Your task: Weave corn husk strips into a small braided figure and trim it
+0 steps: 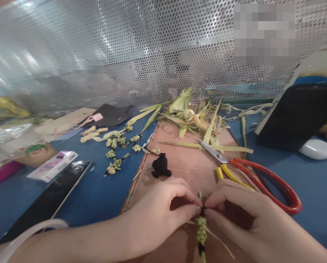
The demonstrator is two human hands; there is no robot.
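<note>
My left hand (160, 212) and my right hand (242, 215) meet at the near edge of a brown cardboard sheet (185, 164). Both pinch the top of a small braided leaf piece (201, 232), pale green with a dark tie at its upper end. Thumb and forefinger of each hand are pressed together on it. The braid hangs down between the hands, with thin loose strips sticking out at its lower end. A black clump of thread (160, 166) lies on the cardboard just beyond my left hand.
Red and yellow scissors (251, 175) lie right of the hands. A pile of green leaf strips (196, 117) sits at the cardboard's far end; several small braided pieces (115, 146) lie on the blue table. A phone (51, 197) lies left, a propped dark tablet (297, 117) right, perforated metal wall (141, 47) behind.
</note>
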